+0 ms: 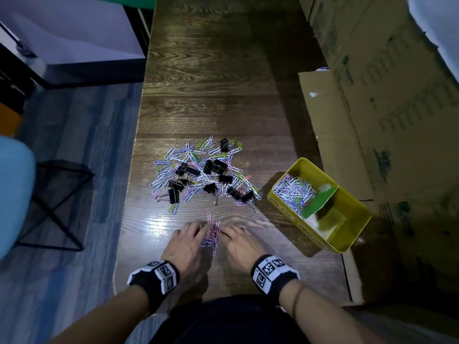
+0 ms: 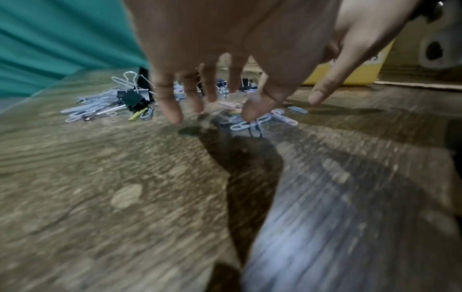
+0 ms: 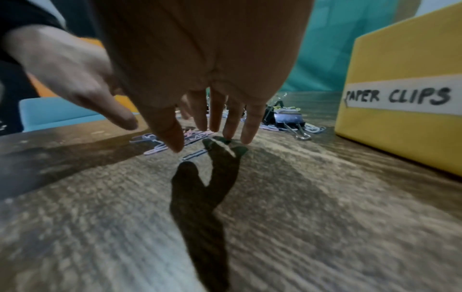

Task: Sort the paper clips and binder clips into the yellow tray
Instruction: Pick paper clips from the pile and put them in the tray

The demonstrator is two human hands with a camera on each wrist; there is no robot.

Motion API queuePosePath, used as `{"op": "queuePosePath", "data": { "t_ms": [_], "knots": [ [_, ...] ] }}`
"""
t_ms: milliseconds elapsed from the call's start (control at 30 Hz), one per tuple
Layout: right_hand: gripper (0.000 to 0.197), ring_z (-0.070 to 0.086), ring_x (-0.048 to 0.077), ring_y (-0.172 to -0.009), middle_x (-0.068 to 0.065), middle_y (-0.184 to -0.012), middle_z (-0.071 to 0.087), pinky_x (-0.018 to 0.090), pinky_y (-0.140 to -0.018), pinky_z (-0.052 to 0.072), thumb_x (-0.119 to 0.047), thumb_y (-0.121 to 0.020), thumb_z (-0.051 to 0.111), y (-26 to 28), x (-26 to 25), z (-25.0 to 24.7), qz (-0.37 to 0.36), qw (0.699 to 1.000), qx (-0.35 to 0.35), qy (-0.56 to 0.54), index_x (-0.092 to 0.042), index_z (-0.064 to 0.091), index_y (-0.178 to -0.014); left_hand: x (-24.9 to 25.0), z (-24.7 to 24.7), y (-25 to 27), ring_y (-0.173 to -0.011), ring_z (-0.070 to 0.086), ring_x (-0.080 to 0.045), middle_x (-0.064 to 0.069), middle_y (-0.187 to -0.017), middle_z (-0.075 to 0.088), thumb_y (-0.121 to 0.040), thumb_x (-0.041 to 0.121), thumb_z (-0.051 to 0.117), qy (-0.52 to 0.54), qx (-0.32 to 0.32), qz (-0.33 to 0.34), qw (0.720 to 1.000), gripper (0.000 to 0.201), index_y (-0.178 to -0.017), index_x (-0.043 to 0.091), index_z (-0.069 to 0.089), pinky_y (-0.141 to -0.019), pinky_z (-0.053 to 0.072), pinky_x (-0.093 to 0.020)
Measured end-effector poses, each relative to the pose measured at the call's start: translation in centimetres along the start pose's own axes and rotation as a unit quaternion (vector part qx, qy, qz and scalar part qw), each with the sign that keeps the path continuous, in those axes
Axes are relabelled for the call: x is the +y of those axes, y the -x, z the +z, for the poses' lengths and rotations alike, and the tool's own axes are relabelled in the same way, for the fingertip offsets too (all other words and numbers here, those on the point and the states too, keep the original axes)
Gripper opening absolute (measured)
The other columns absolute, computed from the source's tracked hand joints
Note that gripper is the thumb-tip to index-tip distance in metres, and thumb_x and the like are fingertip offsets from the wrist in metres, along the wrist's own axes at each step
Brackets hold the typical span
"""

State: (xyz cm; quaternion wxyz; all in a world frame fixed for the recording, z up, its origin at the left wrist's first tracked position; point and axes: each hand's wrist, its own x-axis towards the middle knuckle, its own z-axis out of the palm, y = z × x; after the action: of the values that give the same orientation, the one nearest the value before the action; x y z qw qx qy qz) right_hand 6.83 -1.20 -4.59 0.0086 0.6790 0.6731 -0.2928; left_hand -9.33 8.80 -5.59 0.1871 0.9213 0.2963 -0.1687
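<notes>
A small heap of pink and blue paper clips (image 1: 211,233) lies on the wooden table between my two hands. My left hand (image 1: 190,238) touches its left side with straight, spread fingers (image 2: 172,110). My right hand (image 1: 236,238) closes in from the right, fingers (image 3: 175,138) extended down to the table. Farther out sits the big mixed pile (image 1: 203,175) of coloured paper clips and black binder clips (image 1: 215,166). The yellow tray (image 1: 347,234) stands to the right; its far compartment holds paper clips (image 1: 294,192), and a green divider (image 1: 320,202) splits it. A "PAPER CLIPS" label (image 3: 400,96) is on its side.
Cardboard boxes (image 1: 385,108) line the table's right edge behind the tray. The table's left edge (image 1: 129,194) drops to the floor, where a black wire stool (image 1: 57,199) and a light blue chair (image 1: 15,189) stand. Bare wood stretches beyond the pile.
</notes>
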Motion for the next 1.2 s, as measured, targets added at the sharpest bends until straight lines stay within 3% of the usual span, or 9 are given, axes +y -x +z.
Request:
{"op": "queuePosePath", "data": {
  "t_ms": [133, 233, 300, 367, 467, 600, 700, 867, 1200],
  "knots": [
    [0.050, 0.049, 0.033, -0.119, 0.016, -0.137, 0.041, 0.043, -0.098, 0.044, -0.012, -0.089, 0.054, 0.2, 0.4, -0.1, 0.131, 0.988, -0.028, -0.081, -0.009, 0.035, -0.135, 0.1, 0.3, 0.4, -0.105, 0.043, -0.023, -0.006, -0.121, 0.036, -0.074, 0.024, 0.066, 0.106, 0.001, -0.153, 0.983, 0.070, -0.133, 0.024, 0.028, -0.083, 0.048, -0.035],
    [0.054, 0.060, 0.035, -0.102, 0.021, -0.127, 0.051, 0.044, -0.086, 0.051, -0.006, -0.089, 0.051, -0.5, -0.5, -0.1, 0.123, 0.988, -0.038, -0.085, -0.009, 0.029, -0.138, 1.4, 1.0, -0.3, -0.108, 0.044, -0.026, -0.011, -0.124, 0.034, -0.068, -0.002, 0.059, 0.133, -0.022, -0.113, 0.984, 0.079, -0.138, 0.017, 0.026, -0.092, 0.046, -0.033],
    [0.055, 0.060, 0.037, -0.103, 0.021, -0.127, 0.052, 0.043, -0.086, 0.051, -0.006, -0.087, 0.051, -1.0, -1.0, -0.3, 0.112, 0.989, 0.003, -0.100, -0.011, 0.031, -0.138, 2.1, 0.7, -1.2, -0.105, 0.049, -0.028, -0.014, -0.122, 0.038, -0.072, -0.004, 0.054, 0.150, -0.010, -0.089, 0.985, 0.074, -0.139, 0.014, 0.027, -0.090, 0.046, -0.033],
    [0.056, 0.056, 0.036, -0.111, 0.019, -0.129, 0.051, 0.040, -0.092, 0.047, -0.013, -0.085, 0.058, -1.4, -1.3, -0.6, 0.133, 0.981, 0.020, -0.143, -0.011, 0.034, -0.136, 1.8, 0.1, -2.0, -0.099, 0.053, -0.027, -0.013, -0.120, 0.041, -0.075, 0.001, 0.060, 0.161, 0.002, -0.089, 0.983, 0.071, -0.138, 0.015, 0.029, -0.083, 0.048, -0.033],
    [0.085, 0.049, 0.036, -0.120, 0.020, -0.134, 0.046, 0.041, -0.099, 0.043, -0.035, -0.076, 0.075, -1.8, -2.0, -0.4, 0.204, 0.959, -0.003, -0.194, -0.010, 0.026, -0.140, 0.2, -0.6, -2.8, -0.104, 0.048, -0.024, -0.010, -0.128, 0.033, -0.065, 0.017, 0.077, 0.109, 0.002, -0.080, 0.991, 0.095, -0.139, 0.027, 0.020, -0.079, 0.051, -0.032],
    [0.110, 0.035, 0.041, -0.127, 0.030, -0.141, 0.027, 0.044, -0.108, 0.034, -0.050, -0.074, 0.073, -2.5, -4.4, -0.1, 0.203, 0.977, -0.032, -0.049, 0.008, 0.010, -0.143, -0.5, -2.0, -3.4, -0.120, 0.031, -0.030, -0.005, -0.143, 0.013, -0.060, 0.035, 0.074, -0.024, -0.056, -0.021, 0.998, 0.108, -0.142, 0.036, 0.004, -0.092, 0.046, -0.046],
    [0.090, 0.036, 0.040, -0.125, 0.030, -0.138, 0.033, 0.044, -0.106, 0.032, -0.038, -0.086, 0.063, -2.6, -5.3, -1.0, 0.167, 0.985, -0.025, 0.025, 0.014, 0.014, -0.140, 0.1, -2.2, -3.6, -0.121, 0.030, -0.030, -0.007, -0.142, 0.024, -0.064, 0.031, 0.070, -0.040, -0.077, 0.012, 0.996, 0.093, -0.142, 0.027, 0.020, -0.096, 0.041, -0.045],
    [0.046, 0.048, 0.037, -0.116, 0.023, -0.129, 0.047, 0.043, -0.092, 0.042, -0.008, -0.092, 0.047, -2.5, -4.3, -1.1, 0.163, 0.986, -0.030, -0.021, 0.004, 0.037, -0.135, 0.7, -0.6, -3.2, -0.118, 0.037, -0.031, -0.012, -0.136, 0.040, -0.080, 0.021, 0.060, 0.017, -0.055, 0.026, 0.998, 0.064, -0.138, 0.010, 0.036, -0.103, 0.034, -0.038],
    [0.032, 0.054, 0.037, -0.113, 0.020, -0.128, 0.052, 0.042, -0.089, 0.045, 0.000, -0.092, 0.041, -2.9, -3.1, 0.2, 0.118, 0.992, -0.025, -0.024, 0.000, 0.051, -0.123, 0.7, -0.8, -3.2, -0.113, 0.047, -0.032, -0.015, -0.123, 0.048, -0.091, 0.011, 0.044, 0.017, -0.058, 0.019, 0.998, 0.036, -0.125, 0.005, 0.049, -0.094, 0.038, -0.035]
  ]
}}
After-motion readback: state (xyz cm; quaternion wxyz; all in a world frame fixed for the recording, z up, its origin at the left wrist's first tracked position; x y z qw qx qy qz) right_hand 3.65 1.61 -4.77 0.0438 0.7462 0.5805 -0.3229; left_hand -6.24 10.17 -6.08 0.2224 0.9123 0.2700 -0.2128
